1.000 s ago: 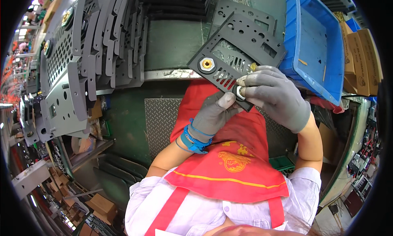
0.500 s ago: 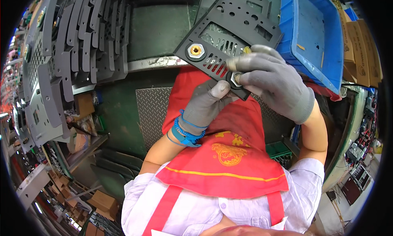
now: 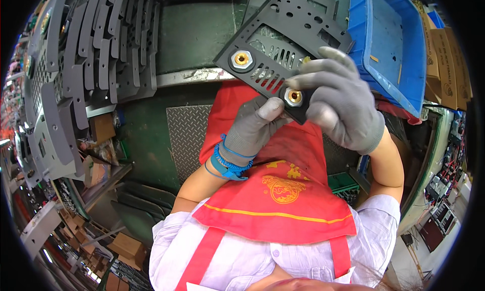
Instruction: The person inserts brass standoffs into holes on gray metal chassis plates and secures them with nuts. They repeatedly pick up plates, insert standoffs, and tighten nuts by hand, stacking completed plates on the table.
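Beside plate point(image 3: 297, 29), blue bin point(image 3: 390, 43) with scraps point(image 3: 374, 58)

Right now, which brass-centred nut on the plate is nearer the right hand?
The lower-right nut, between the left hand and right hand, at the near corner of the plate; the other nut sits at its left corner, farther away.

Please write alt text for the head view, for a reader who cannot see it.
A gloved left hand holds a dark perforated metal plate bearing two hex nuts; the gloved right hand is open beside the nearer nut. A blue bin stands at right.
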Demonstrator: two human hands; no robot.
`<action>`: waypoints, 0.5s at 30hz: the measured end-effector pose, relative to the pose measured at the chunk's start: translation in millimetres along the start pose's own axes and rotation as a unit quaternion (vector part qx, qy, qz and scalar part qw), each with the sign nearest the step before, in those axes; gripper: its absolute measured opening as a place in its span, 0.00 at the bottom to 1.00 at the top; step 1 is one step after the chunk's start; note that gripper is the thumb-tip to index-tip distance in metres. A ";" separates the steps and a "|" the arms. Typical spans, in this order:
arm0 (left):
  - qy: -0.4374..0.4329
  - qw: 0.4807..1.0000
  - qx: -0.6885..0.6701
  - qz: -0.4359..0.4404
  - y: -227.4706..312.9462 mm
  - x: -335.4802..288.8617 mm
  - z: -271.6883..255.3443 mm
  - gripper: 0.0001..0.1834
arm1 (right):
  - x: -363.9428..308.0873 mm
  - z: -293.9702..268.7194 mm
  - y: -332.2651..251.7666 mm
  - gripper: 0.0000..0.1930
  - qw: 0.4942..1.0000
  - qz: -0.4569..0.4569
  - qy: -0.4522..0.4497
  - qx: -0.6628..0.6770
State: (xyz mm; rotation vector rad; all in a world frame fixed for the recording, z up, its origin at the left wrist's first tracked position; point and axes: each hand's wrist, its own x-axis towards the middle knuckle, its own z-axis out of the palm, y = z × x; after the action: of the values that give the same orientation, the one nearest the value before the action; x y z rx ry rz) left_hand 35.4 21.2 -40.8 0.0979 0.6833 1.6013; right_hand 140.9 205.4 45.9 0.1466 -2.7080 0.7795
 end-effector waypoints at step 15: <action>0.137 0.826 0.444 0.319 48.2 -29.9 32.4 0.23 | 57.0 14.3 -53.8 0.32 0.994 0.063 0.075 0.048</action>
State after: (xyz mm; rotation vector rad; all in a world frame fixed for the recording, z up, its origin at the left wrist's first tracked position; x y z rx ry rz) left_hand 12.5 5.6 18.4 0.8734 1.7303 1.7962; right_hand 93.0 151.6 80.2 -0.0602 -2.5586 0.9193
